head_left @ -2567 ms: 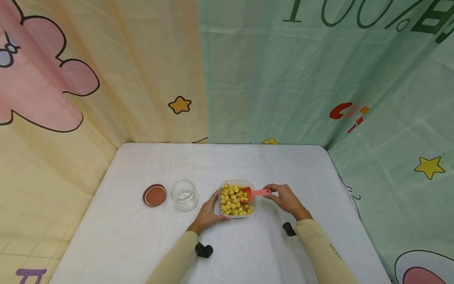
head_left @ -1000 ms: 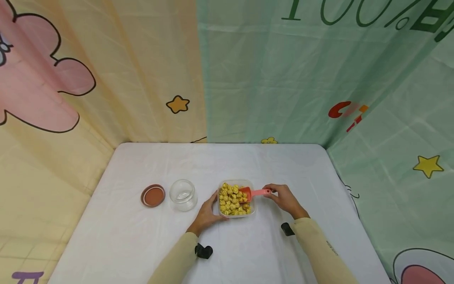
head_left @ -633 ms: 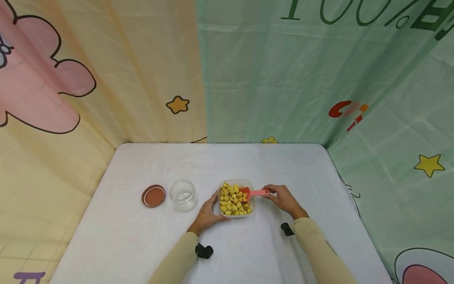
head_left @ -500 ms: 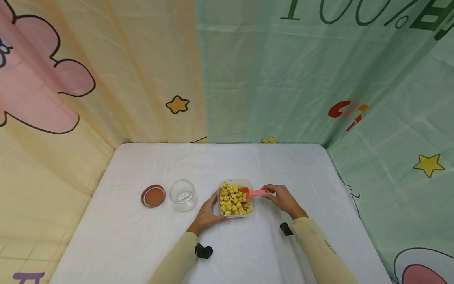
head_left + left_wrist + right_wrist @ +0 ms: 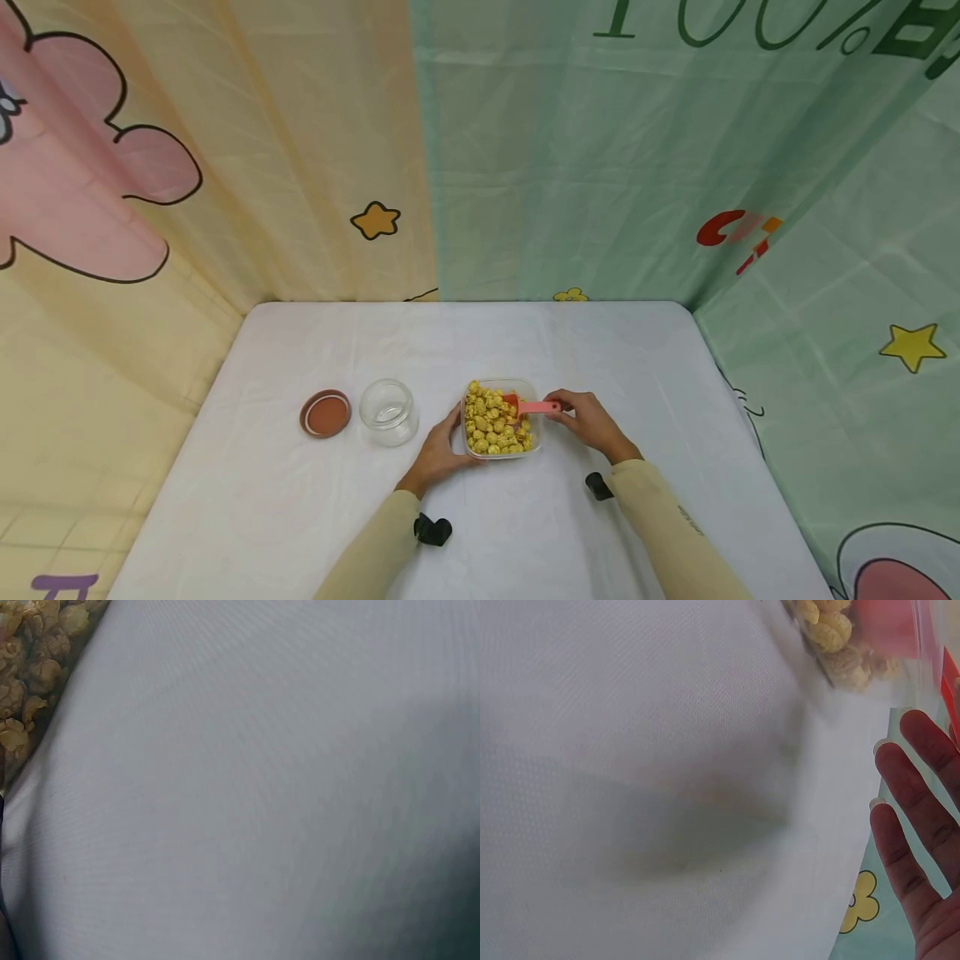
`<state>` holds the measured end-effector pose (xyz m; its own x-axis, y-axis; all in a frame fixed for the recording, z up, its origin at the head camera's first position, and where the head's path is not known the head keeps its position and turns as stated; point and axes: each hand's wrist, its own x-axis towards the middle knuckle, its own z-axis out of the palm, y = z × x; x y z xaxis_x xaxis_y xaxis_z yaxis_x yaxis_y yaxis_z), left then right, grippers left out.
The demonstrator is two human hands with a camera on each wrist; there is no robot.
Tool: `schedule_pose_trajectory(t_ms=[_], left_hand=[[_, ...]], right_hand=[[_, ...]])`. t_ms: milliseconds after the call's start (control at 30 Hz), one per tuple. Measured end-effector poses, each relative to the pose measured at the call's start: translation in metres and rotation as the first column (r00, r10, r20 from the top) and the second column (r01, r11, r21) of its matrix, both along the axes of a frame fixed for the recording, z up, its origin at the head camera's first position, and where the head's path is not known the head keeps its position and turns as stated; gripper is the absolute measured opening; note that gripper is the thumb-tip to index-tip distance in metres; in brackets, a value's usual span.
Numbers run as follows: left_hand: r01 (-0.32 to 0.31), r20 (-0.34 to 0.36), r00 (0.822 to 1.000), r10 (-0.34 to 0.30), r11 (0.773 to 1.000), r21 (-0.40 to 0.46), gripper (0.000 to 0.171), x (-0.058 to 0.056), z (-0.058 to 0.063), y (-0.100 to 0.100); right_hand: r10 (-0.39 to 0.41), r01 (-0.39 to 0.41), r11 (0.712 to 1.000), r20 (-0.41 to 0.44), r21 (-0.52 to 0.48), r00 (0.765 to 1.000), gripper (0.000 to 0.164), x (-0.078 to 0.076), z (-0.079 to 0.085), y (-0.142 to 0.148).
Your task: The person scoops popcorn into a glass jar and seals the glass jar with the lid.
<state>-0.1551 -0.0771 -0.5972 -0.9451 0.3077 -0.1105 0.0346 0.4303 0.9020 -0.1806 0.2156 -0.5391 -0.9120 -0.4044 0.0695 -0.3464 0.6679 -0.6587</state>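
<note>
- Left hand (image 5: 433, 454): clamped on the clear container at its left and near sides, thumb along the near wall and fingers at the left wall.
- Right hand (image 5: 592, 421): pinches the end of the scoop's handle, to the right of the container; in the right wrist view three of its fingers are extended and spaced apart.
- Scoop (image 5: 536, 407): red-pink; its bowl lies among the popcorn, partly covered, while the handle extends rightward over the container's right wall.
- Container (image 5: 525, 387): square with rounded corners, upright on the bench, between the two hands.
- Popcorn (image 5: 491, 425): yellow pieces filling much of the container, heaped toward its left side.
- Jar (image 5: 388, 412): clear and round, upright, left of the container and near the left hand, apart from both.
- Lid (image 5: 326, 414): reddish-brown, round, lying flat just left of the jar.
- Bench (image 5: 255, 500): covered in white cloth.
- Curtain (image 5: 525, 167): hangs beyond the far edge, cream at left, green at right.
- Sleeves (image 5: 367, 546): beige, with a black device (image 5: 432, 530) beside each wrist.
</note>
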Motion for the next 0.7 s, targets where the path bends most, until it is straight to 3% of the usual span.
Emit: schedule_pose_trajectory(t_ms=[200, 700], left_hand=[[0.001, -0.014, 1.0, -0.001, 1.0, -0.008, 0.116, -0.0009, -0.0021, 0.0003], [-0.011, -0.001, 1.0, 0.011, 1.0, -0.015, 0.116, -0.0011, -0.0013, 0.0016]], right_hand=[[0.015, -0.015, 1.0, -0.006, -0.002, 1.0, 0.021, -0.0008, -0.002, -0.0048], [-0.075, 0.075, 0.997, 0.011, -0.035, 0.997, 0.022, 0.0022, -0.0065, -0.0106]])
